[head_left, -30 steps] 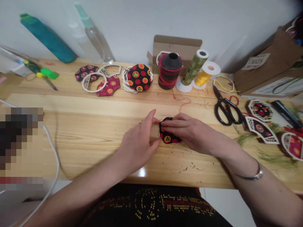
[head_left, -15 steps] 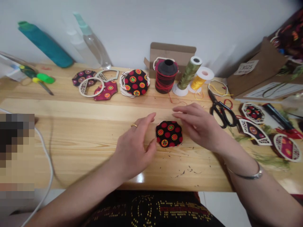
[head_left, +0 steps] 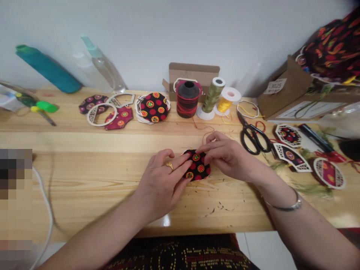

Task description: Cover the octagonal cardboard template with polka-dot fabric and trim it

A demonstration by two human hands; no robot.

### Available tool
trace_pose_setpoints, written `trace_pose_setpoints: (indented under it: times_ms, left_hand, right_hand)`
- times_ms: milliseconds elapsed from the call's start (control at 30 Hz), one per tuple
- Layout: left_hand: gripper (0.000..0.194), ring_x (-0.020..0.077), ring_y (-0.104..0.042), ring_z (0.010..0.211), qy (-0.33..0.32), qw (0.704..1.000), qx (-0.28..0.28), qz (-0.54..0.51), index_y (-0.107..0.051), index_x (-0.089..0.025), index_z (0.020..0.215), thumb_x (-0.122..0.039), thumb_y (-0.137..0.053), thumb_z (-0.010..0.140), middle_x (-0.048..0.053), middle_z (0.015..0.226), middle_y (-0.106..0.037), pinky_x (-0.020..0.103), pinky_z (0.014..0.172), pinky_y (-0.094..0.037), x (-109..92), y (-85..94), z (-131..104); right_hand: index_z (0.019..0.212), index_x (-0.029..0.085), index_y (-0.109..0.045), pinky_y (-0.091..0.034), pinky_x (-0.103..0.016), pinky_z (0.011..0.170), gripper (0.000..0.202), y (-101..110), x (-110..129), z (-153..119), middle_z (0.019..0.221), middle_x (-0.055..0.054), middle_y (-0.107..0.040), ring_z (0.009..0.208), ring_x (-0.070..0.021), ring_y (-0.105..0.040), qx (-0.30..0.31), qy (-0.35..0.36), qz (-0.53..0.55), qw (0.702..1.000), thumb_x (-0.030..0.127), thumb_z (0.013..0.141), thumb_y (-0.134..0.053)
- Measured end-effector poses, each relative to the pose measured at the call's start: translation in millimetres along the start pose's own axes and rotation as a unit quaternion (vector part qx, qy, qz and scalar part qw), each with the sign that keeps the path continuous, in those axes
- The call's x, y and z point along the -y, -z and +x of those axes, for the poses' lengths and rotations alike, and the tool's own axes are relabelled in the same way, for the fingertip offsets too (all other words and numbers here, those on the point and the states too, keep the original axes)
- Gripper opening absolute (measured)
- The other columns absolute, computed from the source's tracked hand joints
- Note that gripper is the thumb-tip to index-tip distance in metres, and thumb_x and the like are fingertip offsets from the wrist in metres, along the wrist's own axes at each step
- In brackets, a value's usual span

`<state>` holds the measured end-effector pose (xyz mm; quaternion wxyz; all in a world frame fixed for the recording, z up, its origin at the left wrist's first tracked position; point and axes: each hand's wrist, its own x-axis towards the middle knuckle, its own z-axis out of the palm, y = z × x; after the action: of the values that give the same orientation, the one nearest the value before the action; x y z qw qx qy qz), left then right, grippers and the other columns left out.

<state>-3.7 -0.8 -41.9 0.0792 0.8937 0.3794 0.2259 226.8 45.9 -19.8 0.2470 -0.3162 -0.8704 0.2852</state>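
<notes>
A black fabric-covered piece (head_left: 200, 168) with red dots and orange flower rounds lies on the wooden table in front of me. Across its left part rest the outstretched fingers of my left hand (head_left: 161, 180), with the thumb by the lower edge. My right hand (head_left: 231, 157) is curled at the piece's upper right edge, its fingertips bent together on that edge. The fingers cover parts of the left side and upper right corner. Dark scraps of fibre (head_left: 218, 207) are scattered on the wood nearer to me.
Behind stand thread spools in dark red (head_left: 188, 101), green (head_left: 210, 95) and yellow (head_left: 225, 103). A stack of similar pieces (head_left: 154, 107) lies further left. Black-handled scissors (head_left: 254, 138), framed ornaments (head_left: 292, 157) and a cardboard box (head_left: 284, 86) are at right. A white cable (head_left: 47, 202) runs at left.
Both hands have moved in from beside the piece onto it. My left fingers now lie over its left part, and my right fingertips have closed at its right edge. The view has shifted slightly.
</notes>
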Motion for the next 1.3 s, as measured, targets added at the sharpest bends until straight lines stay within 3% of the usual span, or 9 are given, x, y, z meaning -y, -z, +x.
trace_pose_setpoints:
  times_ms: [167,300,467,833,1300]
  left_hand:
    - [0.051,0.0285,-0.046,0.103,0.048,0.999,-0.015,0.019,-0.052,-0.008,0.127,-0.029,-0.063,0.082,0.012,0.125,-0.063,0.047,0.092,-0.047,-0.2,-1.6,-1.8]
    - [0.066,0.0293,-0.043,0.106,0.102,0.995,0.001,0.001,-0.039,-0.006,0.136,-0.032,-0.064,0.082,0.014,0.112,-0.067,0.045,0.092,-0.047,-0.7,-4.9,-2.6]
    - [0.080,0.0286,-0.042,0.110,0.150,0.988,0.015,-0.043,-0.024,-0.016,0.144,-0.035,-0.066,0.079,0.009,0.125,-0.062,0.046,0.095,-0.044,-0.8,-6.6,-2.7]
    - [0.084,0.0294,-0.047,0.109,0.137,0.988,-0.001,-0.074,-0.018,-0.020,0.147,-0.031,-0.067,0.080,0.010,0.124,-0.063,0.050,0.093,-0.043,-0.2,-6.1,-1.9]
    - [0.087,0.0292,-0.048,0.110,0.144,0.987,0.006,-0.070,-0.015,-0.016,0.147,-0.031,-0.067,0.079,0.011,0.125,-0.062,0.049,0.095,-0.042,-0.3,-6.1,-2.0]
  right_hand:
    - [0.061,0.018,-0.065,-0.047,-0.036,0.082,0.033,-0.6,4.3,1.4,0.099,-0.003,-0.072,0.092,-0.0211,-0.046,0.038,-0.019,-0.015,0.999,-0.009,0.065,-0.047]
    - [0.059,0.018,-0.064,-0.047,-0.035,0.082,0.033,-1.2,6.7,1.7,0.100,-0.003,-0.072,0.094,-0.0212,-0.045,0.051,-0.026,-0.021,0.998,-0.008,0.065,-0.045]
    - [0.059,0.018,-0.063,-0.047,-0.036,0.082,0.032,-2.3,5.5,1.5,0.101,-0.004,-0.072,0.096,-0.0213,-0.044,0.054,-0.029,-0.020,0.998,-0.007,0.066,-0.045]
    - [0.061,0.020,-0.061,-0.047,-0.038,0.084,0.030,-4.7,3.3,0.7,0.107,0.000,-0.070,0.096,-0.0210,-0.045,0.052,-0.020,-0.015,0.998,-0.005,0.070,-0.047]
    - [0.062,0.019,-0.062,-0.047,-0.036,0.085,0.029,-6.6,4.5,0.8,0.114,0.000,-0.069,0.098,-0.0206,-0.044,0.053,-0.016,-0.010,0.998,-0.005,0.071,-0.048]
